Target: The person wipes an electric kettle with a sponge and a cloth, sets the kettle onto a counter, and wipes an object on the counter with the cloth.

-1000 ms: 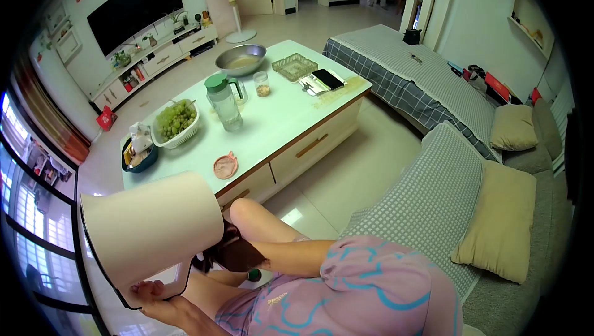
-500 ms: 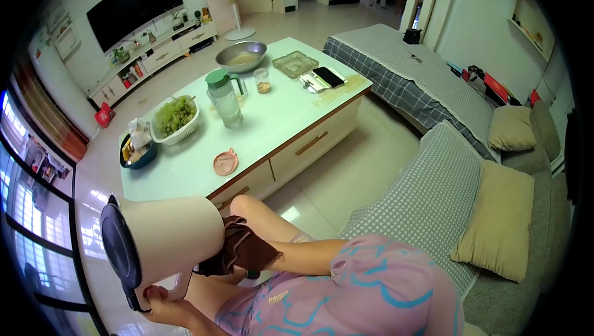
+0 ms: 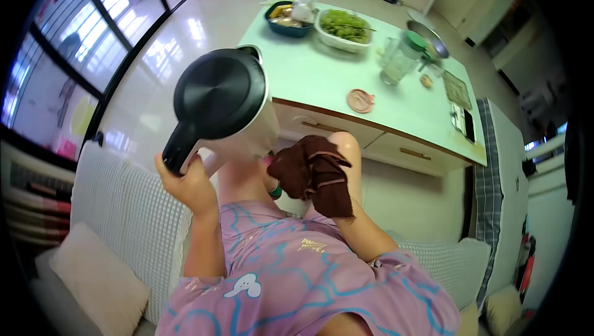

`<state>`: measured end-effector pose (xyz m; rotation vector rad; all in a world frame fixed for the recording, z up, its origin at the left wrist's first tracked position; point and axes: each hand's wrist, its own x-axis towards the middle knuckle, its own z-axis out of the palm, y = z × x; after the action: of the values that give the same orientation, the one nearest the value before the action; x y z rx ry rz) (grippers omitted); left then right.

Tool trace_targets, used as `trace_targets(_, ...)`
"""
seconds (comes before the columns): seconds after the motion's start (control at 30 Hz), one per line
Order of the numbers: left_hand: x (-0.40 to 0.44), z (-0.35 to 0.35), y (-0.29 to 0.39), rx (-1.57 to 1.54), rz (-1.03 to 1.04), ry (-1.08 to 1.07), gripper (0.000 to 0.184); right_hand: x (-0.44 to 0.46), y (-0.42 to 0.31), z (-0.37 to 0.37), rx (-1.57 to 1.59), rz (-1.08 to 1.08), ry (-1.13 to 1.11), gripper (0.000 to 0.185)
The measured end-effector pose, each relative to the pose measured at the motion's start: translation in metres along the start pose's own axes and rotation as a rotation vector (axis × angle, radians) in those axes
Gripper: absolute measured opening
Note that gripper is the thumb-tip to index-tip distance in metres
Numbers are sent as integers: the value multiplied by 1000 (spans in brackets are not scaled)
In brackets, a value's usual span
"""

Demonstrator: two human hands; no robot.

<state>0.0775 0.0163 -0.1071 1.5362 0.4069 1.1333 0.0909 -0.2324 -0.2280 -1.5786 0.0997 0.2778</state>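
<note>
Looks like smooth satin plastic on lid [image 3: 219,91] | looks smooth, softly glossy on kettle [image 3: 257,130] | reads as matt, creased cloth on rag [image 3: 312,172] | shines smooth on tabletop [image 3: 303,79] | gleams like polished tile on floor [image 3: 148,57] | shows rough, waffled cloth on sofa cover [image 3: 133,206]

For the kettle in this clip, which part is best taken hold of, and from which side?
The kettle is probably best taken by its black handle, from the person's near left side. The handle juts out that way, opposite the spout, and the left grip is on it; the wide, round body looks harder to close around.
</note>
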Motion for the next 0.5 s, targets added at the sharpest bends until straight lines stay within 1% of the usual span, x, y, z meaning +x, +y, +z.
trace_targets(0.13, 10, -26, -14, 82, 4, 6, 16, 0, -16, 4, -141, -48, 2, 41)
trace_targets(0.23, 9, -34, -17, 94, -30, -2, 17, 3, -41, 16, -288, -200, 27, 41)
trace_targets(0.3, 7, -38, -22, 142, -29, -13, 18, 3, -72, 35, -395, -405, 63, 41)
trace_targets(0.37, 2, -40, -24, 193, -18, -6, 19, -2, -117, 59, -444, -673, 98, 41)
trace_targets(0.4, -1, -40, -23, 234, -5, -45, 19, 0, -139, 75, -445, -818, 105, 41)
trace_targets(0.43, -2, -40, -24, 269, 9, -88, 19, 1, -158, 90, -413, -927, 67, 41)
trace_targets(0.5, -8, -42, -37, 283, 20, -92, 20, 18, -181, 118, -382, -1128, -20, 34)
